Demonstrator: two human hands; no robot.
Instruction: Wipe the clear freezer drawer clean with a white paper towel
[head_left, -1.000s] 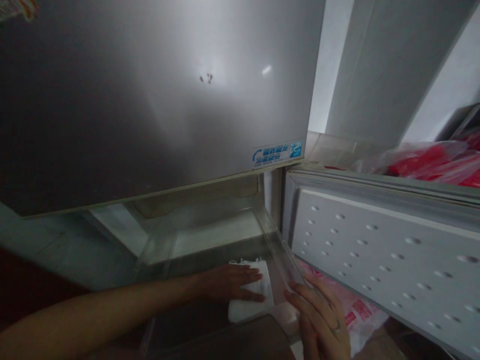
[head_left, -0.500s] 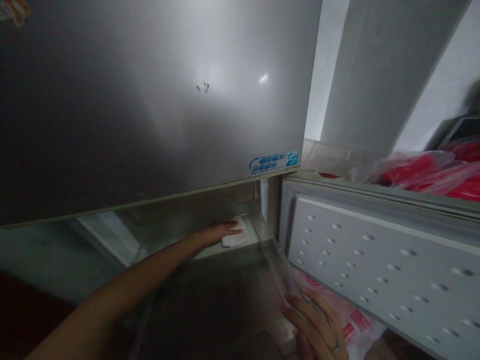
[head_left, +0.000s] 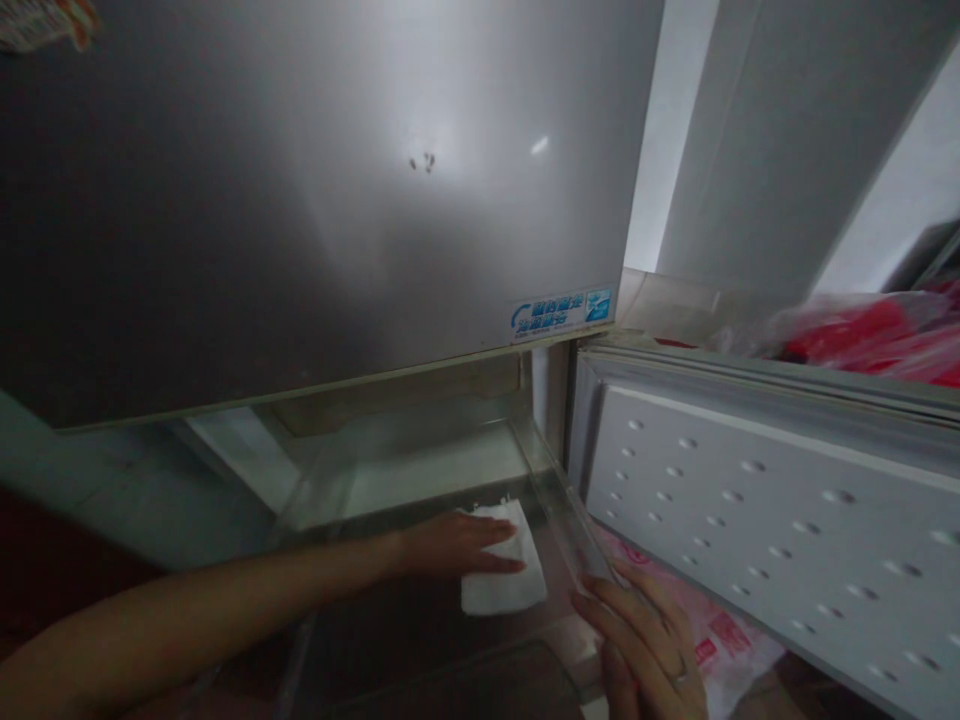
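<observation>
My left hand (head_left: 459,545) lies with fingers spread over a folded white paper towel (head_left: 501,598), pressing it against the floor of a clear plastic freezer drawer (head_left: 420,625). The towel sits near the drawer's right wall, and part of it shows below and right of the fingers. Curled over the right rim at the near end, my right hand (head_left: 646,640) grips the drawer; a ring is on one finger. The drawer is pulled out beneath the grey upper refrigerator door (head_left: 337,220), which hides its upper surroundings.
To the right stands the open lower door (head_left: 720,500), with a dimpled inner panel. Pink-and-white plastic bags (head_left: 724,640) lie under it. Red plastic bags (head_left: 877,335) rest behind the door. The upper door's lower edge overhangs the drawer's back.
My left hand has drawn the paper towel from the drawer's back toward me and slightly right. My right hand stays on the rim. The view has shifted a little.
</observation>
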